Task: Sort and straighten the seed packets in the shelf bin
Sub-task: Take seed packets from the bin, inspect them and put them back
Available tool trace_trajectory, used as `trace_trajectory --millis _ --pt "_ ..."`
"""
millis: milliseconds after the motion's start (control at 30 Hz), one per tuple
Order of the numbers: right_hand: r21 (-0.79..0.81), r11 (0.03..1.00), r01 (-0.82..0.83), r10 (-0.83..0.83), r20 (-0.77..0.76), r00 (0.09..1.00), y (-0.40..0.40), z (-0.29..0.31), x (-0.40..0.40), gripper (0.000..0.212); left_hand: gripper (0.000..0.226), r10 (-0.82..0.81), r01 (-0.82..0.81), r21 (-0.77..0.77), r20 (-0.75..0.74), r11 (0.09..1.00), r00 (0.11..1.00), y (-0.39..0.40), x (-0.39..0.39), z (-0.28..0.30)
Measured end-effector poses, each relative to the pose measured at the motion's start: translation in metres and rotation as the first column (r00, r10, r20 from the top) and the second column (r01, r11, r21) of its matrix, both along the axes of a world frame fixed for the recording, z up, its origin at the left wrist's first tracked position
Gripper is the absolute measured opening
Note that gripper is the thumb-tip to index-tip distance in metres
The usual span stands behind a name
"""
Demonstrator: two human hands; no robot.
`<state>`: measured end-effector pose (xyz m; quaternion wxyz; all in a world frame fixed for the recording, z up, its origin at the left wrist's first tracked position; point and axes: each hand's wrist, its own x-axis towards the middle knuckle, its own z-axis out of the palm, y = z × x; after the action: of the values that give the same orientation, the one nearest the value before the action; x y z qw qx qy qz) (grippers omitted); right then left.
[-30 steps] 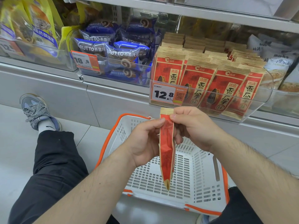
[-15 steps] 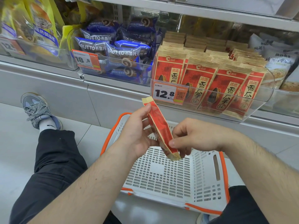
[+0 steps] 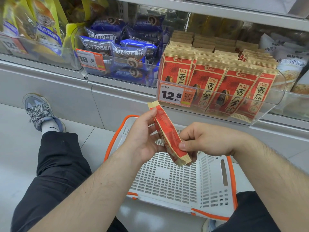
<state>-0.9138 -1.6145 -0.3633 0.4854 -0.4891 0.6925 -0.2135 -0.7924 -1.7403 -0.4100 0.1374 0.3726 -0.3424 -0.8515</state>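
A red and tan seed packet (image 3: 168, 134) is held edge-on and tilted above the basket, its top end pointing up and left. My left hand (image 3: 142, 139) grips its upper half, fingers curled round the edge. My right hand (image 3: 205, 141) pinches the lower end between thumb and fingers. The clear shelf bin (image 3: 274, 104) at the upper right holds several rows of the same red seed packets (image 3: 209, 87) standing upright, with a 12.8 price tag (image 3: 174, 95) on its front.
A white basket with orange rim (image 3: 175, 181) sits on the floor under my hands. Left of the seed bin are a bin of blue Brutto snack packs (image 3: 117, 52) and yellow bread bags (image 3: 38, 22). My left leg and shoe (image 3: 40, 113) stretch across the floor tiles.
The packet went from hanging vertically to tilted, top end up-left. My right hand slid from the packet's top down to its lower end; my left hand kept its grip.
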Motion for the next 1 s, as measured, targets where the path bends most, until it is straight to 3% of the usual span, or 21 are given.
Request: trace_trajectory --millis 100,233,333,467,700,800,933,1000 --pt "0.019 1.0 0.025 -0.024 -0.042 0.999 -0.001 0.0 0.002 0.026 0.037 0.005 -0.005 -0.009 0.012 1.0 1.0 -0.001 0.0 -0.001" --pt "0.057 0.997 0.051 -0.032 -0.3 0.953 -0.006 -0.005 0.007 0.033 0.031 0.043 -0.039 -0.072 0.052 0.997 0.998 -0.002 -0.001 -0.004" --pt "0.057 0.997 0.058 -0.029 -0.411 0.911 -0.008 -0.007 0.012 0.042 0.046 0.06 -0.05 -0.125 0.075 0.991 0.995 -0.003 -0.001 -0.008" --pt "-0.103 0.986 0.132 -0.167 -0.535 0.828 -0.012 -0.009 0.013 0.047 0.046 0.039 -0.029 -0.169 0.058 0.985 0.998 0.0 -0.002 -0.011" --pt "-0.267 0.947 0.175 -0.302 -0.571 0.763 -0.015 -0.015 0.019 0.05 0.052 0.011 0.0 -0.222 0.047 0.975 0.999 0.01 -0.003 -0.012" --pt "-0.293 0.936 0.196 -0.335 -0.569 0.751 -0.018 -0.023 0.023 0.034 0.047 0.005 0.001 -0.251 0.023 0.968 1.0 0.014 -0.004 -0.013" --pt "-0.39 0.896 0.212 -0.407 -0.531 0.743 -0.02 -0.032 0.029 0.025 0.029 -0.072 0.071 -0.278 0.007 0.958 0.997 0.015 -0.005 -0.01" --pt "-0.376 0.894 0.244 -0.4 -0.422 0.814 -0.021 -0.033 0.028 0.03 0.013 -0.104 0.099 -0.247 -0.007 0.964 0.995 0.015 -0.005 -0.008"
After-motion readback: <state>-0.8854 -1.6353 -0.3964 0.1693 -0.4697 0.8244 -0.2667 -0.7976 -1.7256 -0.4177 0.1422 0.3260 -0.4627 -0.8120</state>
